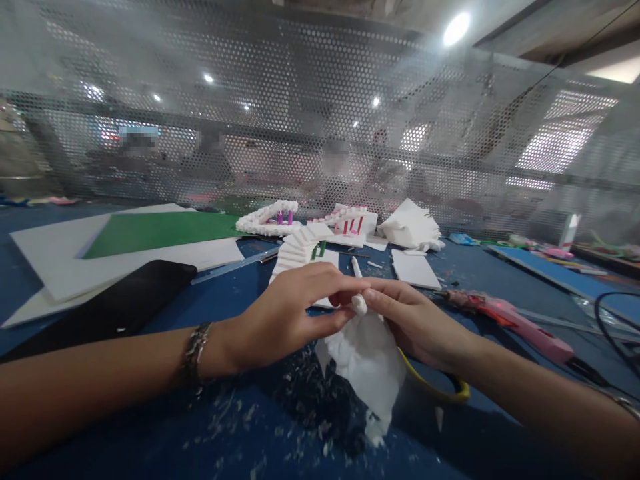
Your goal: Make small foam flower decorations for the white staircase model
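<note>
Pinching small white roll (pixel 359 305) fingers-to-thumb with left hand (pixel 293 305) and right hand (pixel 423 320), barely parted, near pink glue gun (pixel 520 331).

I'm watching two bare hands through the head feed, and both forearms are going uncovered for as far as I'm seeing them. The left hand (pixel 295 303) is showing long, slim fingers, and its wrist is wearing a chunky bracelet (pixel 196 353), dark with silvery glints, which is looking linked or braided; blur is hiding the exact pattern. The right hand (pixel 420 320) is showing slim fingers too, and a narrow, pale metallic-looking band (pixel 625 404) is circling its arm, partly cut off.
</note>
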### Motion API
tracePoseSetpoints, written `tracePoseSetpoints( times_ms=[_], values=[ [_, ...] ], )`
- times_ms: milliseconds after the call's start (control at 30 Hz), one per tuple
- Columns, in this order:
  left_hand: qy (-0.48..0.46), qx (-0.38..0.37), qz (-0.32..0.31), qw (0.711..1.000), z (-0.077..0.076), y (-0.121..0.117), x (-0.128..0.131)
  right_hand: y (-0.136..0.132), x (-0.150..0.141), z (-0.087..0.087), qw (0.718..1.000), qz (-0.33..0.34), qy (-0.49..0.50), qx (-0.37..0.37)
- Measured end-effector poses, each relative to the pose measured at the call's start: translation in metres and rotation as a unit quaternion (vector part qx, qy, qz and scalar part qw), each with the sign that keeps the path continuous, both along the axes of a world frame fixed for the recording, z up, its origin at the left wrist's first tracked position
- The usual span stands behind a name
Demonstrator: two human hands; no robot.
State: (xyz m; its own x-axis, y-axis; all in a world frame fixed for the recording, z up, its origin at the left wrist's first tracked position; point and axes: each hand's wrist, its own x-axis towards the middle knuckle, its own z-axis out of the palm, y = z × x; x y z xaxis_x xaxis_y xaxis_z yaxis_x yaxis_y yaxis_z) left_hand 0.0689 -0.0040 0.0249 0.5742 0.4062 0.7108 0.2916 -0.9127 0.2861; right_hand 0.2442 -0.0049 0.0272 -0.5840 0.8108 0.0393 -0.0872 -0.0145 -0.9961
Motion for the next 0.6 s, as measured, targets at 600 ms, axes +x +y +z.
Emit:
tracePoseSetpoints(
  times_ms=[600],
  values=[
    [0.001,0.003,0.076,0.997,0.0030,0.0008,-0.0002,-0.0044,-0.0002,0.0034,0.909,-0.122,-0.171,0.362]
  ],
)
